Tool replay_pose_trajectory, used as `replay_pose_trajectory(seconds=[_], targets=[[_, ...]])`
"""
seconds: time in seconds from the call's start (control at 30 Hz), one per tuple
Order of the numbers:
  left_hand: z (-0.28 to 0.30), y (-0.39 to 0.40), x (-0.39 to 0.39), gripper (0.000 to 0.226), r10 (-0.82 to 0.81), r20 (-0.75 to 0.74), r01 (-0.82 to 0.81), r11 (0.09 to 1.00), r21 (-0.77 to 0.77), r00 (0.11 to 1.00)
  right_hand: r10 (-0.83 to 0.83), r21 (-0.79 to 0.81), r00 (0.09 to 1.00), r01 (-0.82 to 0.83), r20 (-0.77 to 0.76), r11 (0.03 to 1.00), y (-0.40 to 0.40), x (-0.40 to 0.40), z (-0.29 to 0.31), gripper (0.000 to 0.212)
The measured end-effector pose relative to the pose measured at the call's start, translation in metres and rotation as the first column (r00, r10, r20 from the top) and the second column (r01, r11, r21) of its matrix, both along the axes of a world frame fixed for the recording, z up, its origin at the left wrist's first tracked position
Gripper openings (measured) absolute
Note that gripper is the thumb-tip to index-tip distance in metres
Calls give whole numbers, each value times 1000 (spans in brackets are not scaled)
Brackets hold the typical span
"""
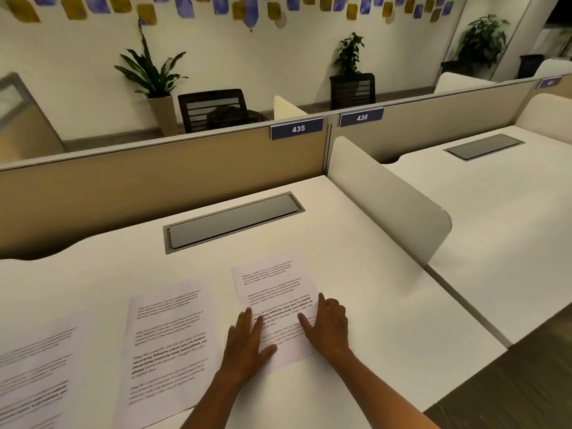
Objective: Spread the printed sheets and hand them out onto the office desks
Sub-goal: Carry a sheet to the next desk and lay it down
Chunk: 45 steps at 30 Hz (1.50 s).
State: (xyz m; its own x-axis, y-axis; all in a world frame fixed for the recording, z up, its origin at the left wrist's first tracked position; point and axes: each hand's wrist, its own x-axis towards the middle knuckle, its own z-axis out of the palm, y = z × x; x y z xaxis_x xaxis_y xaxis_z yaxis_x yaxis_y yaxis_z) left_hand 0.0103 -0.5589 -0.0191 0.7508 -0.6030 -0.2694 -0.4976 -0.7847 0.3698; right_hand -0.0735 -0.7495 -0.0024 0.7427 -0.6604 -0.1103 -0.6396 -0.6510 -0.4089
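Observation:
Three printed sheets lie side by side on the white desk marked 435. The right sheet is under both hands. My left hand lies flat on its lower left edge, fingers apart. My right hand presses flat on its lower right part. The middle sheet lies untouched to the left of my left hand. A third sheet lies at the far left, partly cut off by the frame edge.
A grey cable hatch sits in the desk's back. A white divider panel separates this desk from desk 436 on the right. Beige partitions close the back. Two black chairs and potted plants stand beyond.

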Motion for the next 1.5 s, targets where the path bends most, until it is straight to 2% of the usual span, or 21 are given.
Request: replay_pose_trajectory(seconds=[0.13, 0.27, 0.33, 0.43, 0.5, 0.57, 0.63, 0.7, 0.87, 0.97, 1.1, 1.27, 1.37, 1.4, 1.47, 1.5], targets=[[-2, -3, 1, 139, 10, -7, -10, 1000, 18, 1000, -18, 99, 998, 12, 58, 995, 1, 6, 4, 79], [1, -8, 0, 137, 12, -15, -11, 999, 46, 1000, -87, 338, 986, 33, 145, 941, 0, 13, 10, 80], [7, -10, -2, 123, 12, -21, -10, 997, 74, 1000, -181, 485, 965, 68, 190, 872, 0, 18, 15, 81], [10, -9, -3, 91, -8, -6, 8, 993, 115, 1000, -351, 708, 916, 116, 195, 696, -2, 23, 19, 80], [10, -7, -3, 88, -18, -19, 20, 994, 105, 1000, -420, 788, 892, 135, 167, 600, -6, 25, 18, 77], [10, -5, -2, 86, -38, -37, 42, 994, 99, 999, -416, 771, 896, 153, 155, 618, -12, 25, 19, 61], [10, -2, 0, 83, -53, -48, 57, 995, 82, 997, -373, 688, 909, 151, 184, 709, -16, 22, 24, 35], [11, 2, 2, 81, -62, -66, 65, 996, 53, 996, -344, 614, 916, 152, 208, 774, -18, 18, 32, 20], [18, 10, 3, 79, -81, -131, 76, 996, -40, 988, -235, 421, 950, 131, 205, 898, -17, 2, 41, 11], [25, 13, 1, 78, -72, -190, 47, 990, -133, 979, -252, 363, 936, 152, 245, 919, -11, -7, 45, 7], [35, 14, 0, 78, -7, -281, -85, 946, -314, 960, -345, 461, 877, 167, 335, 871, -1, -21, 51, 11], [41, 11, -2, 78, 117, -401, -319, 814, -486, 908, -526, 644, 749, 176, 404, 745, 3, -54, 52, 9], [41, 7, -6, 67, 100, -567, -438, 746, -501, 818, -638, 745, 667, 183, 386, 642, 4, -83, 50, 7], [41, 5, -9, 60, 66, -597, -445, 732, -515, 800, -671, 763, 640, 198, 374, 615, 5, -93, 49, 8], [36, -1, -17, 62, -1, -633, -438, 721, -537, 774, -721, 779, 598, 243, 348, 578, 6, -114, 48, 13], [37, -6, -24, 54, -30, -659, -445, 715, -539, 752, -741, 784, 582, 266, 334, 562, 6, -125, 46, 15]])
